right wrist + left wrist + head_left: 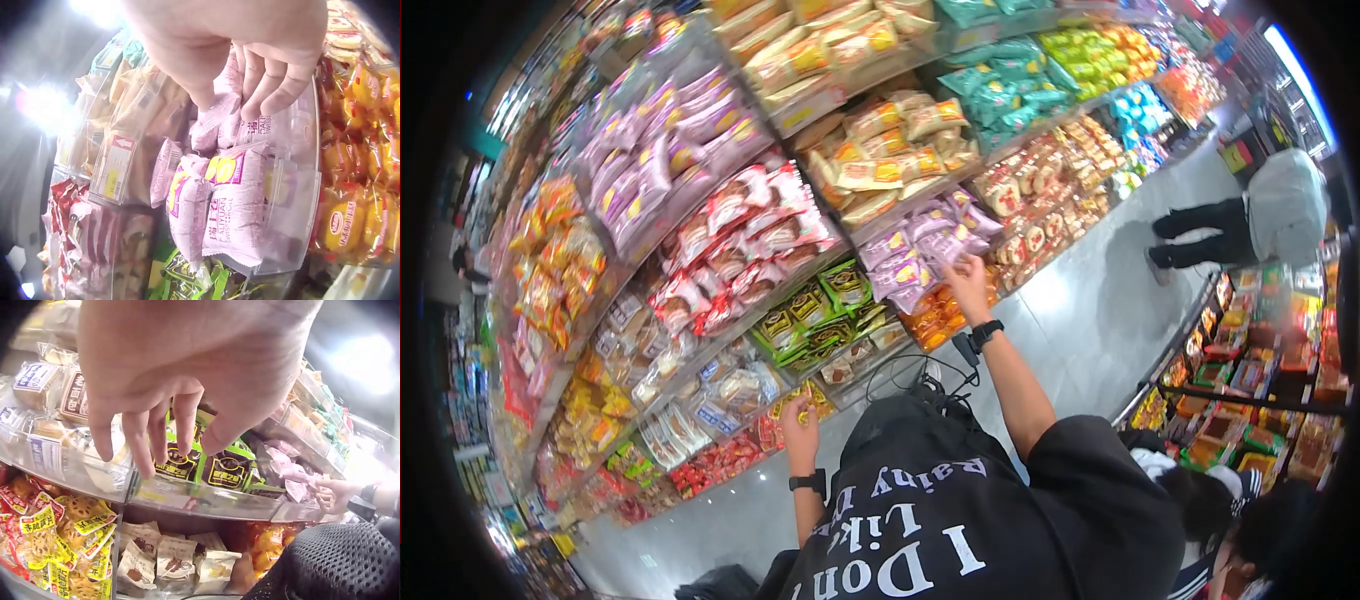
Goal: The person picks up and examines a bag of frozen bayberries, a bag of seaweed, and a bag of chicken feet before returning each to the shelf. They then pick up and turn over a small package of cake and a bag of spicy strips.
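Observation:
My right hand (968, 288) reaches into a bin of purple Swiss roll packets (925, 240). In the right wrist view, its thumb and fingers pinch one Swiss roll packet (215, 122), while other purple packs (234, 206) lie in front of it. The left wrist view catches the same hand (334, 495) at the purple packs from the side. My left hand (187, 369) hangs with loosely bent fingers and nothing in them. Beyond those fingers lie green-and-black packets (226, 469) and clear bags of bread (37, 384).
Clear bin walls (312, 206) divide the snacks. Orange-wrapped cakes (344, 225) sit beside the purple packs. Yellow-and-red snack bags (62, 537) fill a lower bin. A dark cable (910, 362) loops near the bins. Another person (1285, 210) stands in the aisle to the right.

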### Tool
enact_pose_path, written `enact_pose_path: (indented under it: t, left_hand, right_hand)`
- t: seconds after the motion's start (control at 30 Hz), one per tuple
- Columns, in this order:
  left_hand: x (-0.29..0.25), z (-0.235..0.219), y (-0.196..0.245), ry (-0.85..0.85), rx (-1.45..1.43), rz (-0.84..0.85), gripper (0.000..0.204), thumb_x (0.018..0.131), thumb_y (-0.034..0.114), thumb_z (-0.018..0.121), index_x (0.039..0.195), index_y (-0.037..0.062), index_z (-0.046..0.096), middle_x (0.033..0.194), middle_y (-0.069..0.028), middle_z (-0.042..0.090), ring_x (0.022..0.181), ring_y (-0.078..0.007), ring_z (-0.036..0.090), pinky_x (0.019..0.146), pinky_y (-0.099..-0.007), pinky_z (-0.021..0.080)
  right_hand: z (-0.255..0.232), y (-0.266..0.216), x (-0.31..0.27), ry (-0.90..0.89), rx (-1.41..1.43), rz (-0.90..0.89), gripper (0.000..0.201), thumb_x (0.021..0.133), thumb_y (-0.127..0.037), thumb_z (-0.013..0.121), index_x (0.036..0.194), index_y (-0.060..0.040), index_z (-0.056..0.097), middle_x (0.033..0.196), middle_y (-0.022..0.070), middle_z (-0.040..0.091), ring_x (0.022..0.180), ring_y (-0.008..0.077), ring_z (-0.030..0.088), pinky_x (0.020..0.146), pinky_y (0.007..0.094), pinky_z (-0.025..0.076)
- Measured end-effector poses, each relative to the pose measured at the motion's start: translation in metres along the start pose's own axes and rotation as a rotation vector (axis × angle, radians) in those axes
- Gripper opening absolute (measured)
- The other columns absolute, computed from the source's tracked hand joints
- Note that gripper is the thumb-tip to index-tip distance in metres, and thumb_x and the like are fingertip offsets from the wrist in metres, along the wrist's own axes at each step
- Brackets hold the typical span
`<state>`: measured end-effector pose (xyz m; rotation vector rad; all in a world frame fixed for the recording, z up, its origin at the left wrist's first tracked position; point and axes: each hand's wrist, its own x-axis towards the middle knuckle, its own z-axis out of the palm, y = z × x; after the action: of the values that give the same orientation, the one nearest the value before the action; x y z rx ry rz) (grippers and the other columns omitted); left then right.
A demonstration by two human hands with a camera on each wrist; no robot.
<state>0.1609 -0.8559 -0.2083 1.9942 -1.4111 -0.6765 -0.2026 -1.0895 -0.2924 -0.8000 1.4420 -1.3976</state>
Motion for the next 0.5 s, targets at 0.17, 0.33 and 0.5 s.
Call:
enact_pose_path:
  t: [0.17, 0.33, 0.5]
  left_hand:
    - [-0.002, 0.013, 0.007, -0.129, 0.016, 0.001, 0.020, 0.088, 0.011, 0.063, 0.104, -0.0016, 0.062, 0.100, -0.0163, 0.064, 0.097, -0.0304, 0.062, 0.089, -0.0388, 0.048]
    - [0.000, 0.022, 0.007, -0.280, 0.011, 0.020, 0.024, 0.088, 0.014, 0.064, 0.105, -0.0027, 0.061, 0.100, -0.0183, 0.064, 0.097, -0.0325, 0.062, 0.087, -0.0387, 0.048]
    - [0.024, 0.033, -0.003, -0.537, 0.036, 0.101, 0.029, 0.090, 0.019, 0.063, 0.109, -0.0026, 0.060, 0.101, -0.0194, 0.064, 0.097, -0.0334, 0.062, 0.086, -0.0391, 0.049]
  right_hand:
    - [-0.001, -0.009, -0.002, -0.114, -0.106, -0.002, 0.058, 0.085, -0.019, 0.075, 0.129, 0.0042, 0.046, 0.089, 0.0089, 0.065, 0.073, 0.0116, 0.060, 0.064, 0.0248, 0.047]
    - [-0.019, -0.027, -0.029, -0.062, -0.051, 0.068, 0.059, 0.086, -0.025, 0.076, 0.128, 0.0044, 0.047, 0.088, 0.0083, 0.065, 0.074, 0.0120, 0.061, 0.066, 0.0248, 0.049]
    - [-0.077, 0.013, -0.078, 0.032, -0.025, 0.208, 0.043, 0.086, -0.025, 0.076, 0.112, 0.0025, 0.056, 0.084, 0.0044, 0.065, 0.071, 0.0119, 0.062, 0.062, 0.0254, 0.050]
